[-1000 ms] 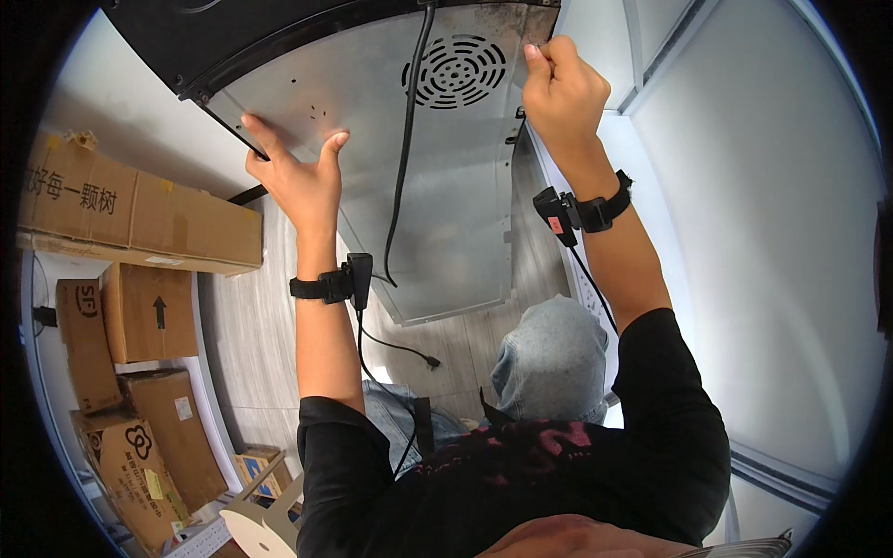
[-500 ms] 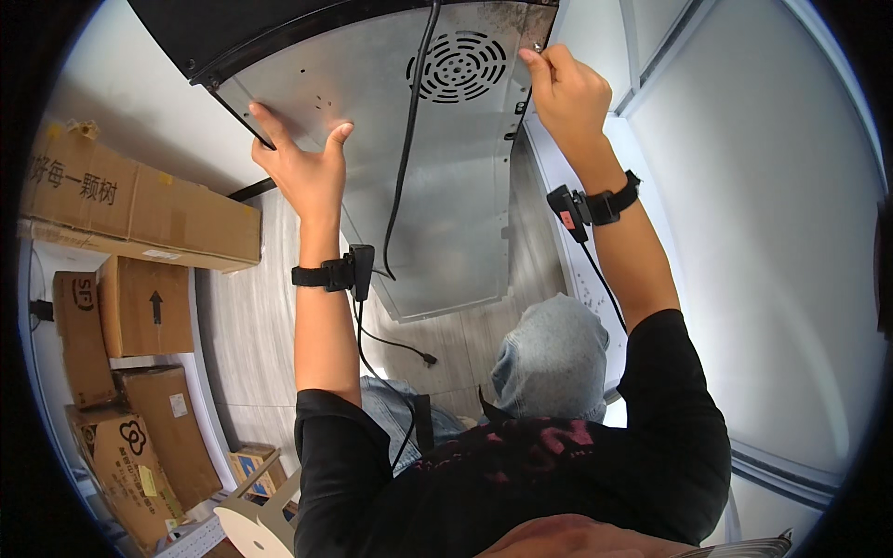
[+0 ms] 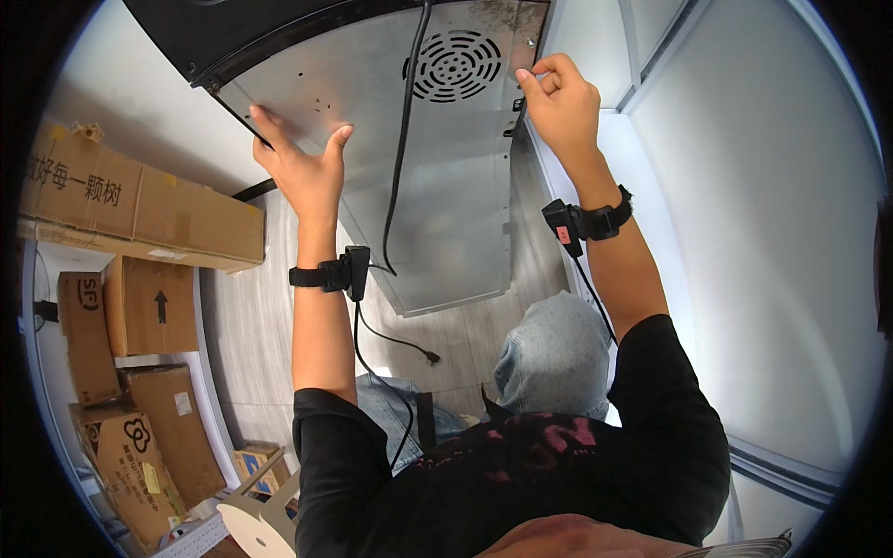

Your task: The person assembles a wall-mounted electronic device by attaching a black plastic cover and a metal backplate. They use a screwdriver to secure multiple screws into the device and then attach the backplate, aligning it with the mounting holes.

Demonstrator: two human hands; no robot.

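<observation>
A grey sheet-metal panel [image 3: 446, 186] with a round slotted vent forms one face of a boxy black-edged appliance [image 3: 270, 33]. My left hand [image 3: 302, 172] lies at the panel's left edge, thumb and fingers spread wide. By the upper right edge is my right hand [image 3: 569, 107], its thumb and forefinger drawn together and the other fingers curled. Whether anything small is between those fingertips cannot be made out. A small screw [image 3: 531, 42] shows in the panel's corner just above them. Down the panel's face hangs a black power cord [image 3: 402, 139].
Cardboard boxes [image 3: 149, 307] are stacked on shelving at the left, with a long carton [image 3: 139, 200] on top. White smooth panels [image 3: 763, 232] stand close on the right. A cable with a plug [image 3: 433, 357] lies on the wood-look floor near my knees.
My right hand has come down slightly from the corner screw, which is now uncovered. The left hand stays nearly in place, and the view has shifted a little.
</observation>
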